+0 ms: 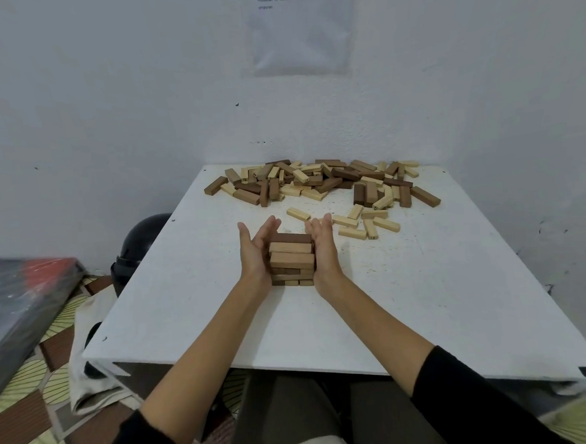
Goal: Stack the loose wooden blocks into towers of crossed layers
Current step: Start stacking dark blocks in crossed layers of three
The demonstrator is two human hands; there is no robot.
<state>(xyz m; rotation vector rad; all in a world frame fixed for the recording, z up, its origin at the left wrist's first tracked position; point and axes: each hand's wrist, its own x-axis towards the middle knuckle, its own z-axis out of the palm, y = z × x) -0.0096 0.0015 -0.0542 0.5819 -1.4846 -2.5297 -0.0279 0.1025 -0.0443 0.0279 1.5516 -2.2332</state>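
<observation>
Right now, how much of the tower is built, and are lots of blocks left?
One short tower of a few crossed layers stands on the table. The left hand and right hand press flat against its sides, as if squaring it. Most is left: the big pile at the far edge and some scattered blocks beside it are loose.

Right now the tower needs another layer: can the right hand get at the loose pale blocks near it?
Probably yes: the right hand is open against the tower, and the pale blocks lie just beyond it, nothing between.
</observation>
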